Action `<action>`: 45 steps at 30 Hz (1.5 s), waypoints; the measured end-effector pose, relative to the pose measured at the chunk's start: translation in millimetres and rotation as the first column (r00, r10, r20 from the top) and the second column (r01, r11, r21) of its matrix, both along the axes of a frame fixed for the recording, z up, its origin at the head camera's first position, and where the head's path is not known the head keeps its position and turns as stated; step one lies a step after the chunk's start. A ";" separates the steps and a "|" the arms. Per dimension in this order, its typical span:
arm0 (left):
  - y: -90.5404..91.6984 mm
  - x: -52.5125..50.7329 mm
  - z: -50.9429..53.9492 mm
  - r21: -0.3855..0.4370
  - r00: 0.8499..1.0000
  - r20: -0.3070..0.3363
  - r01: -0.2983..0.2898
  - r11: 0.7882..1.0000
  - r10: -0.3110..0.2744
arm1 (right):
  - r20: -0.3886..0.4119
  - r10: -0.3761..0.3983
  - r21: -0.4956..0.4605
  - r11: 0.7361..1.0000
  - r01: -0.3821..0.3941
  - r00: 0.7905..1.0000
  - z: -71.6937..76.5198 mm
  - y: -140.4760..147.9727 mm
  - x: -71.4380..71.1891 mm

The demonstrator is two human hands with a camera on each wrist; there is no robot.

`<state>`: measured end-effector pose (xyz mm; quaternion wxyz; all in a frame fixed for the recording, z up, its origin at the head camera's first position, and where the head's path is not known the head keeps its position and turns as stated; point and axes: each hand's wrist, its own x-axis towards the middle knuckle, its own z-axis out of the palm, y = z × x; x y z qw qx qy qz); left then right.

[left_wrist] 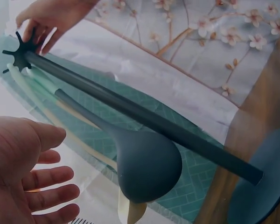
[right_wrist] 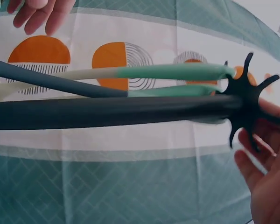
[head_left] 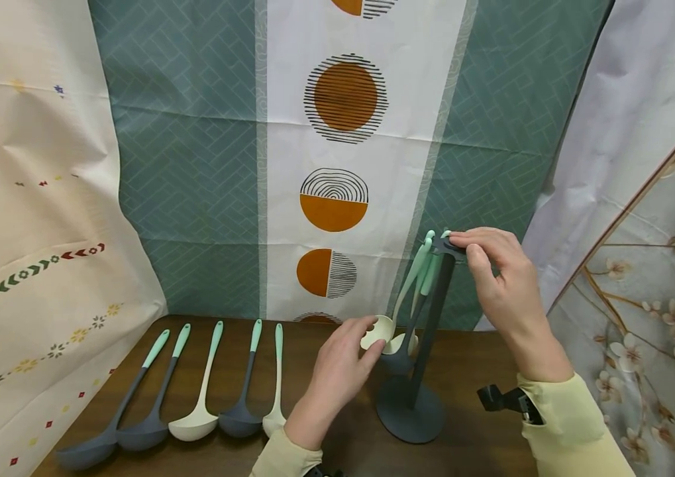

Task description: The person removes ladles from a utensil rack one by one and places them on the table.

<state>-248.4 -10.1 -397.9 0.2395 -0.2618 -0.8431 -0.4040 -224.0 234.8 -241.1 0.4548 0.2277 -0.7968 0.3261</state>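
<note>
Your right hand (head_left: 507, 288) is gripping the hooked top (head_left: 449, 246) of the dark stand (head_left: 430, 329), your left hand (head_left: 340, 363) is holding its fingers spread just beside the hanging ladles (head_left: 397, 363), the stand is standing upright on the worktop (head_left: 474, 437), and five more ladles (head_left: 196, 424) are lying to its left.

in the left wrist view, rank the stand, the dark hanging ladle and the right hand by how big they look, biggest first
1. stand, even with its base cut off
2. dark hanging ladle
3. right hand, cut off by the top edge
</note>
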 end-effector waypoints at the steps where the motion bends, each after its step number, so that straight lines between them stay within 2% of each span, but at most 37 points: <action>1: 0.7 -0.2 -0.7 0.007 1.000 0.004 -0.004 1.000 0.004 | -0.008 -0.030 0.029 0.999 0.031 1.000 0.2 -2.0 0.7; 5: 2.6 -0.7 -2.8 0.022 1.000 0.023 -0.018 1.000 0.018 | -0.034 -0.114 0.089 0.989 0.117 0.993 -1.3 -11.3 3.8; 11: 2.9 -1.3 -3.3 0.036 1.000 0.016 -0.020 0.999 0.019 | -0.075 -0.200 0.076 0.976 0.206 0.977 -3.1 -19.6 5.6; 16: 1.2 -3.2 1.0 0.048 1.000 -0.011 -0.025 0.999 0.026 | -0.112 -0.215 0.078 0.971 0.224 0.970 -1.8 -19.2 5.1; 21: -0.3 -3.5 3.5 0.044 1.000 -0.005 -0.018 0.999 0.018 | -0.130 -0.219 0.095 0.968 0.232 0.967 -0.5 -18.8 4.1; 27: -1.6 -2.3 3.6 0.051 1.000 0.002 -0.005 0.999 0.005 | -0.141 -0.207 0.103 0.969 0.222 0.968 -0.3 -18.8 3.4; 33: -1.1 -1.4 6.1 0.047 1.000 -0.003 0.000 0.999 0.000 | -0.147 -0.160 0.080 0.982 0.173 0.976 0.1 -17.4 2.9; 41: -0.2 0.9 6.6 0.022 0.999 0.043 0.015 1.000 -0.016 | -0.079 -0.075 0.014 0.997 0.077 0.994 -4.4 -13.5 0.0; 45: -0.7 0.8 6.2 0.019 0.999 0.039 0.013 1.000 -0.013 | -0.054 -0.053 -0.001 0.999 0.053 0.997 -7.1 -11.1 -3.0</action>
